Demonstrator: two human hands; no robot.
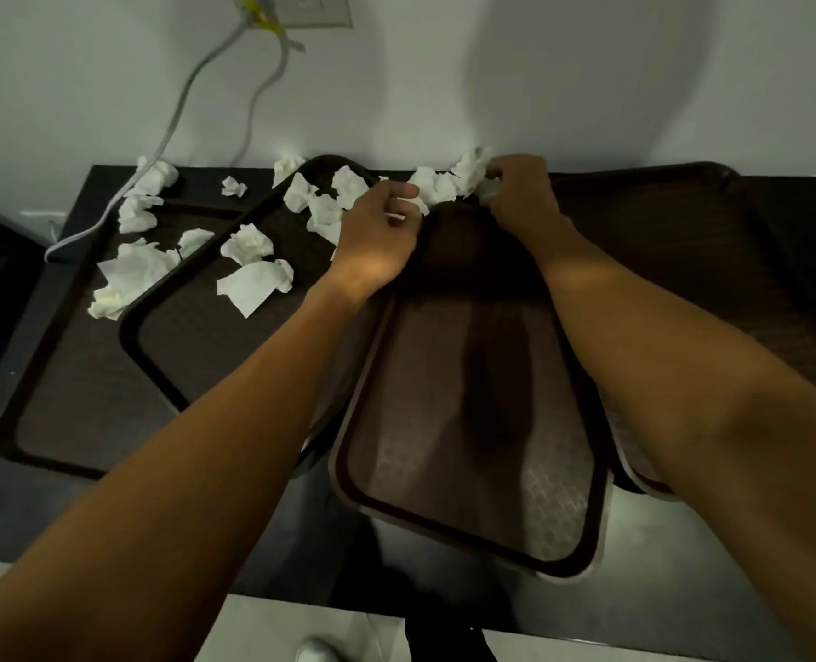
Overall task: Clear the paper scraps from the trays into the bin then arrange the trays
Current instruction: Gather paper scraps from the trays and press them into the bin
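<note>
The right hand, just above the centre of the frame, has its fingers curled around crumpled white paper scraps at the far end of the middle dark brown rectangular plastic tray. The left hand beside it pinches another scrap. More scraps litter two overlapping brown trays at left on the black tabletop.

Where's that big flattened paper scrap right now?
Head view, left of centre: the flat paper scrap lies on the angled tray, below a crumpled scrap and left of the left hand.
</note>
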